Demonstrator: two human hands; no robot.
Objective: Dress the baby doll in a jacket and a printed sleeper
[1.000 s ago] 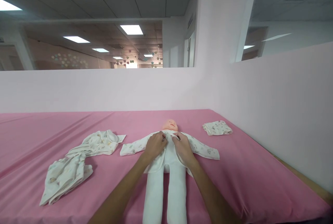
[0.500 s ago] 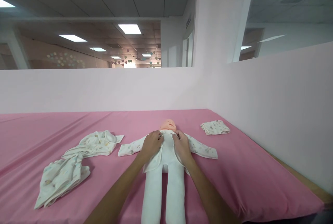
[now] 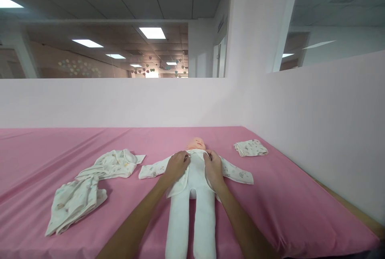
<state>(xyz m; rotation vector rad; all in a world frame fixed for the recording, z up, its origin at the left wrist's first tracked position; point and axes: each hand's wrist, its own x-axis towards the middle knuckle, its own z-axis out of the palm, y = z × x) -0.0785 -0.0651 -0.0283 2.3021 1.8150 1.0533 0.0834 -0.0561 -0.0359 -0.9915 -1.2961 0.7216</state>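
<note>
A baby doll (image 3: 197,170) with a white cloth body lies on its back, head away from me and legs toward me. It wears a white printed baby jacket (image 3: 237,173), whose sleeves spread out to both sides and whose front hangs open over the chest. My left hand (image 3: 178,165) is closed on the jacket's left front edge near the neck. On the other side, my right hand (image 3: 214,168) pinches the right front edge close to the collar. Both hands partly cover the doll's shoulders.
Crumpled printed baby clothes (image 3: 90,187) lie to the left on the pink sheet (image 3: 270,211). A folded printed cloth (image 3: 251,147) rests at the back right. White walls (image 3: 120,102) with windows border the bed behind and on the right.
The whole view has shifted slightly, so things sit a little farther right. Both hands keep their hold on the jacket edges; the right fingers have moved slightly.
</note>
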